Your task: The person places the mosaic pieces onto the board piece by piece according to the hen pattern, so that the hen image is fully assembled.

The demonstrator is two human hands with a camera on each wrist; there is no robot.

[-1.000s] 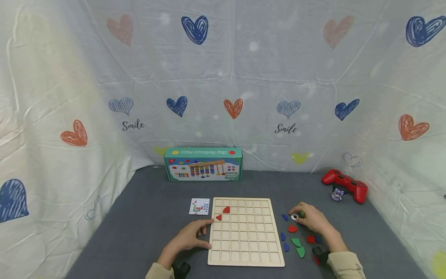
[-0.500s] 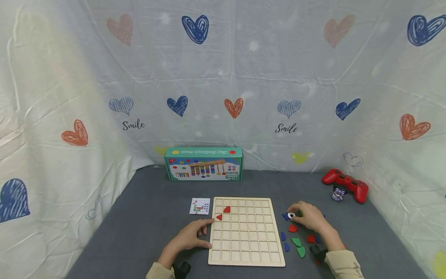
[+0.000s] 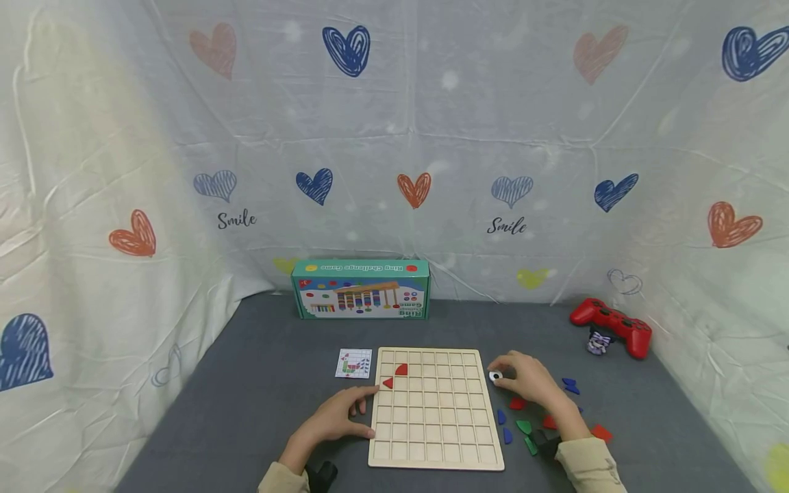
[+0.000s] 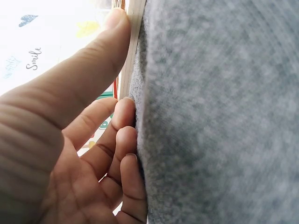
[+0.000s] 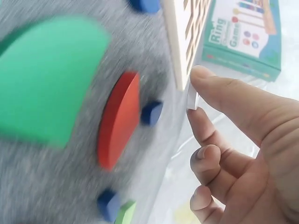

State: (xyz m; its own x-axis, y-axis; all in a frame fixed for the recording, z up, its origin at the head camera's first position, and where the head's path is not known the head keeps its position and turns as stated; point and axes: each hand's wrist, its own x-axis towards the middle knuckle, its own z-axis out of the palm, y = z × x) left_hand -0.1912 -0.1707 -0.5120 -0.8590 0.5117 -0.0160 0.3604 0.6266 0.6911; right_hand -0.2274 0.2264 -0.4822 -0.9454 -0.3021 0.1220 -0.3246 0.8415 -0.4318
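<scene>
Cloth (image 3: 456,109): pale, printed with hearts and "Smile", hung behind the desk and along both its sides.
Desk (image 3: 246,390): dark grey, its far edge meeting the cloth.
Board (image 3: 439,435): pale wooden grid, flat towards the desk's near edge, about midway across.
Box (image 3: 360,294): green, at the desk's far edge, left of the middle; its lettering reads upside down from the head view.
Controller (image 3: 616,327): red, by the desk's right edge, towards the far right corner.
Left hand (image 3: 335,414): thumb and index finger spread, tips touching the board's left edge; the others loosely bent.
Right hand (image 3: 527,378): just off the board's right edge, pinching the disc (image 3: 495,376) between thumb and index finger.
Card (image 3: 345,373): printed, just left of the board's far left corner.
Charm (image 3: 598,342): purple and white, beside the controller.
Green pieces (image 3: 524,426): two, right of the board.
Red pieces (image 3: 401,370): two in cells near the board's far left corner, others loose to its right.
Blue pieces (image 3: 507,435): two near the board's right edge, more beyond the right forearm.
Disc: white, dark-centred; cannot tell whether it touches the desk.
</scene>
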